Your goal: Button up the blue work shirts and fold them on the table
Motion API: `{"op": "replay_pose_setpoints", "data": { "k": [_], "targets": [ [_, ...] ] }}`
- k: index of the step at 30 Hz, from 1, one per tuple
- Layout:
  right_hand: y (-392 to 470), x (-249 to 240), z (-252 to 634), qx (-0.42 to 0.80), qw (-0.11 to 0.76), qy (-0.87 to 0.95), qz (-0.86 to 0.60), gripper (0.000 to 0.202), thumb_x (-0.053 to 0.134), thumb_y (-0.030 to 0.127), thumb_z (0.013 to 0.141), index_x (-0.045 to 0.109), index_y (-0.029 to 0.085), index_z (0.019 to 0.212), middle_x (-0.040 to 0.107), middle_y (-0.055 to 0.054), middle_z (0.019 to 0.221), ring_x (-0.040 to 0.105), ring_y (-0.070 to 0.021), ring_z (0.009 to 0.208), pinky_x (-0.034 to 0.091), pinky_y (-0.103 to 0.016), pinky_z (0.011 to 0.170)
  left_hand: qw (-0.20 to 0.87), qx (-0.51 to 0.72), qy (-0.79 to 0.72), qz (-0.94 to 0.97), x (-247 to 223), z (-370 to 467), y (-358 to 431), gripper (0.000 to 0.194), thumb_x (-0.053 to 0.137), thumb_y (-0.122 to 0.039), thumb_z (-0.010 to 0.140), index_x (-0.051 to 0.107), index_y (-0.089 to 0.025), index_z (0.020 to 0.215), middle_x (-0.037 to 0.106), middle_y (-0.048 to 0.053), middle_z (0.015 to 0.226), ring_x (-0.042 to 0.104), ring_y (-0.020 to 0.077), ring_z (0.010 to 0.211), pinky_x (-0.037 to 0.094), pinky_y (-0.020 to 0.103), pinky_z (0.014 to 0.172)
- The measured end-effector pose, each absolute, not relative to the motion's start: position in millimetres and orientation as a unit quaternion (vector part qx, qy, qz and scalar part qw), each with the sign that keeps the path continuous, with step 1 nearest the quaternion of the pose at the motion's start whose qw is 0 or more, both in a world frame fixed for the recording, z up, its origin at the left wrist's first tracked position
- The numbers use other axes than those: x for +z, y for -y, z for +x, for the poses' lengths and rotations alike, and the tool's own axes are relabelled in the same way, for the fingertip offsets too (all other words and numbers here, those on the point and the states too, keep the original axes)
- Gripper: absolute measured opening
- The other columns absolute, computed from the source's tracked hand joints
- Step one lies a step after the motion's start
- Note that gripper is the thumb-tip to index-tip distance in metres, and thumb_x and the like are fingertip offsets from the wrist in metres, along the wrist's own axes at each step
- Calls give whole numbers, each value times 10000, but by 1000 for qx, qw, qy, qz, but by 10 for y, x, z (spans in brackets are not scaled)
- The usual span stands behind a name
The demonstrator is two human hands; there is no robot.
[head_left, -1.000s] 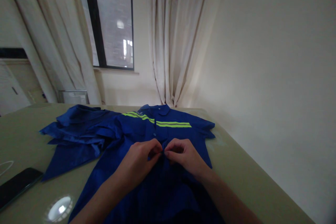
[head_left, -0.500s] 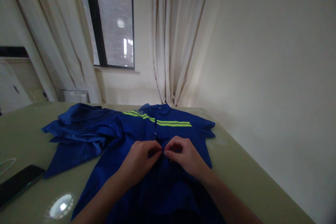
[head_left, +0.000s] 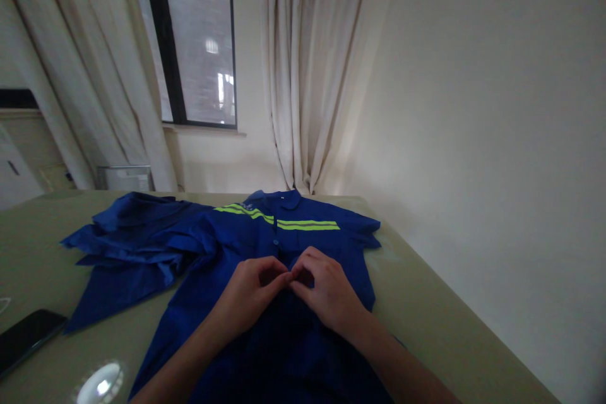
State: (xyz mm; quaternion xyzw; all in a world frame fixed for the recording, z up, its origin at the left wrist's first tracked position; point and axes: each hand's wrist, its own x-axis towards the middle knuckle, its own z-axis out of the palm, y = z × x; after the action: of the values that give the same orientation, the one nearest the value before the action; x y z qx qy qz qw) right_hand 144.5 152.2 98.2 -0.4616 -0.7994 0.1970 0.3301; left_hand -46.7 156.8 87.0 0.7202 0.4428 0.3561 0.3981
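Note:
A blue work shirt (head_left: 239, 240) with yellow-green and grey stripes across its chest lies front up, collar away from me. Over its front opening, my left hand (head_left: 250, 293) and my right hand (head_left: 329, 293) meet fingertip to fingertip. Each one pinches the shirt's front edge between thumb and forefinger. The fingers hide the exact spot they grip, so I cannot tell whether a button is between them. Just above the hands, one button (head_left: 276, 242) shows on the front.
More blue cloth (head_left: 132, 233) lies bunched to the left on the greenish table (head_left: 426, 322). A black phone (head_left: 31, 338) rests at the left front, near a bit of white cable (head_left: 4, 305). The wall (head_left: 497, 139) runs along the right side, and curtains (head_left: 307, 76) hang behind.
My fingertips have come closer together, now touching at the shirt front. The view has turned slightly right, so the scene sits a little further left.

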Motion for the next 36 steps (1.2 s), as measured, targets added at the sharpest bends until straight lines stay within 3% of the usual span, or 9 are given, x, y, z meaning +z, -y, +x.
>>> {"op": "replay_pose_setpoints", "data": {
  "k": [11,19,23,27,36],
  "targets": [
    [-1515,1038,1458,191,331,800,-462,122,796,147,816,701,217,846,653,-13,938,655,-154,784,515,-265,731,498,420,-422,630,705,-485,-1695,313,741,-462,793,759,-153,841,729,20,730,622,148,676,445,238,631],
    [-1522,923,1390,151,308,828,-443,180,646,17,842,675,190,881,649,-19,926,628,-156,833,467,-261,757,571,389,-413,593,838,-484,-1658,325,789,-453,733,724,-142,803,729,38,722,641,156,692,478,258,655],
    [-1586,881,1414,202,330,811,-438,120,679,68,821,674,188,828,635,-6,864,612,-135,752,467,-240,695,507,408,-434,623,833,-528,-1698,336,750,-480,756,699,-152,807,716,27,735,638,161,702,477,263,665],
    [-1587,937,1452,234,364,795,-424,81,679,117,846,683,197,835,639,-8,875,619,-131,741,484,-239,691,430,343,-450,704,868,-597,-1692,328,688,-484,825,736,-162,858,746,32,801,650,182,747,458,259,659],
    [-1576,962,1481,215,350,805,-428,77,685,136,874,703,209,858,656,-16,902,618,-149,782,477,-259,724,378,338,-452,734,862,-540,-1633,263,618,-396,881,758,-176,847,762,23,790,670,188,747,445,247,637]
  ]
}}
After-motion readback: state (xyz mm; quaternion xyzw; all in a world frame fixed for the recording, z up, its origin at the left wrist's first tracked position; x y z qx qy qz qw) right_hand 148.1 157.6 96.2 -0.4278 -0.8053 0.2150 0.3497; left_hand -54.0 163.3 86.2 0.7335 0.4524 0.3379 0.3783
